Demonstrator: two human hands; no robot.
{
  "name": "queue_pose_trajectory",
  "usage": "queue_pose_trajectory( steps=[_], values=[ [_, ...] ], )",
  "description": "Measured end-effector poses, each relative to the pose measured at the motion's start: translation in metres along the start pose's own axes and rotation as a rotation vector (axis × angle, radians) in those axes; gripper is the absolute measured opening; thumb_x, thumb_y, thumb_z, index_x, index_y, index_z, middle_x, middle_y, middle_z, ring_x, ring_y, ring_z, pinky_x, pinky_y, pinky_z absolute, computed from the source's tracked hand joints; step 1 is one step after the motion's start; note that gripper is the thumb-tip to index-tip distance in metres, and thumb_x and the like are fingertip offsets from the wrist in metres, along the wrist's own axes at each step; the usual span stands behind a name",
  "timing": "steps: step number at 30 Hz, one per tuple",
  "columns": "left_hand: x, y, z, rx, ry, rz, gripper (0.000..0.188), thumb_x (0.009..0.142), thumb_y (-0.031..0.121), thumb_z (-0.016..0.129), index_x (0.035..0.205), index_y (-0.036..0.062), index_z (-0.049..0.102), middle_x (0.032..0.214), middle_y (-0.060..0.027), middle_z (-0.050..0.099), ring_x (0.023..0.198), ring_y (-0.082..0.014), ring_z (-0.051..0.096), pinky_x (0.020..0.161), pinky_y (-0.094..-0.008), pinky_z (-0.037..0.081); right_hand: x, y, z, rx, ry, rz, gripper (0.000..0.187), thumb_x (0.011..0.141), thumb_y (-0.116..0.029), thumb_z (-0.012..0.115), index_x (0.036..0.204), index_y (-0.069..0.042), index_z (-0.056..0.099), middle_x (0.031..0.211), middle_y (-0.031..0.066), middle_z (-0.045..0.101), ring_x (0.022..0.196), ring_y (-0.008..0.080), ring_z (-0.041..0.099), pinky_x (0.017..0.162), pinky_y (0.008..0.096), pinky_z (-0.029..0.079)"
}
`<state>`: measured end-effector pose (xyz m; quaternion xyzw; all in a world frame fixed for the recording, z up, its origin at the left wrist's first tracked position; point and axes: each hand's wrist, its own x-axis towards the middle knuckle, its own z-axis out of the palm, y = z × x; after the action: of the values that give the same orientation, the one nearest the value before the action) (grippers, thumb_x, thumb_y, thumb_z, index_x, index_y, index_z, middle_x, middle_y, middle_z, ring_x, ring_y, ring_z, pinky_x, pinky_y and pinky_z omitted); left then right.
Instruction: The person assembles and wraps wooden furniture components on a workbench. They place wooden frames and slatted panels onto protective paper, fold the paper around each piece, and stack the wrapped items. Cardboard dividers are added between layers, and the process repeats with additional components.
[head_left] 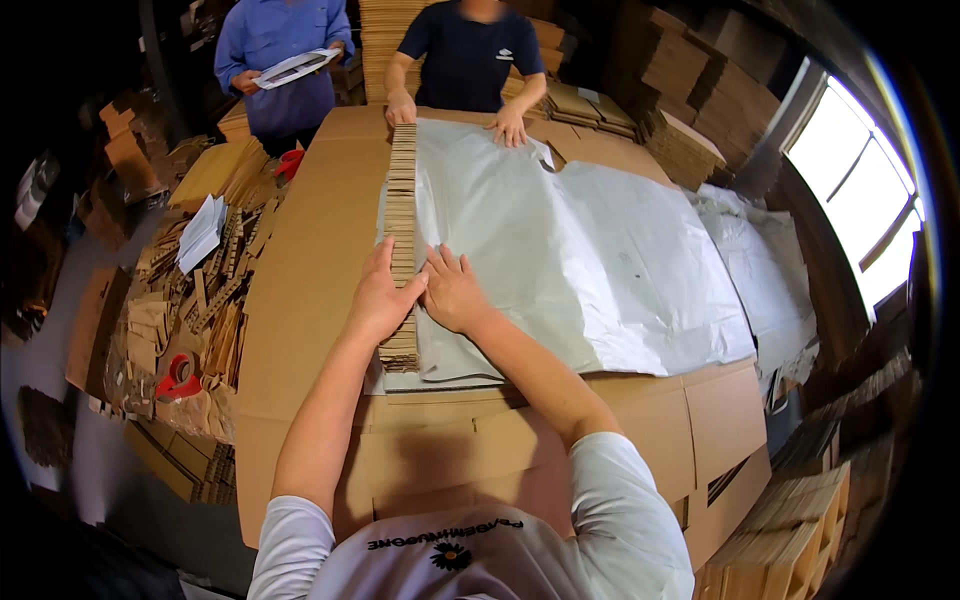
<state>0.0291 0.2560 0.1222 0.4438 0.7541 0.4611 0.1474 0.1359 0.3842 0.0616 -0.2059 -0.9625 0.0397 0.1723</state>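
Ribbed cardboard strip [402, 190]: under the left grip [385, 295], running well ahead of it and a little way back from it.
Left grip: laid over the strip, fingers along the strip's left edge, thumb across its top; cannot tell whether it grasps or only presses.
Right grip [456, 292]: released, palm down just right of the strip, nearly meeting the left thumb.
Silvery sheet [620, 270]: wrinkled, beneath the right grip, spreading ahead and right of it.
Counter [300, 280]: topped with brown cardboard, reaching out on both sides of the 2 grips.
Dark-shirted co-worker [458, 62]: ahead of both grips, right hand [401, 108] at the strip's far end, left hand [509, 127] on the sheet.
Blue-shirted co-worker [262, 45]: ahead and left of the left grip, holding papers [297, 68].
Cardboard scraps [147, 325]: heaped well left of the left grip.
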Motion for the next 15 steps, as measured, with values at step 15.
queue_pose_trajectory(
  steps=[15],
  values=[
    [0.004,-0.006,-0.002,-0.019,-0.033,0.037,0.083,0.082,0.030,0.071,0.147,-0.0029,0.031,0.146,-0.0273,0.039,0.137,-0.0386,0.038,0.112,-0.0408,0.033,-0.042,-0.047,-0.017,-0.046,0.144,0.007,0.041,0.089,-0.010,0.051,0.125,0.009,0.053,0.142,0.0256,0.044,0.132,0.0438,0.041,0.106,0.0575,0.036]
  ],
)
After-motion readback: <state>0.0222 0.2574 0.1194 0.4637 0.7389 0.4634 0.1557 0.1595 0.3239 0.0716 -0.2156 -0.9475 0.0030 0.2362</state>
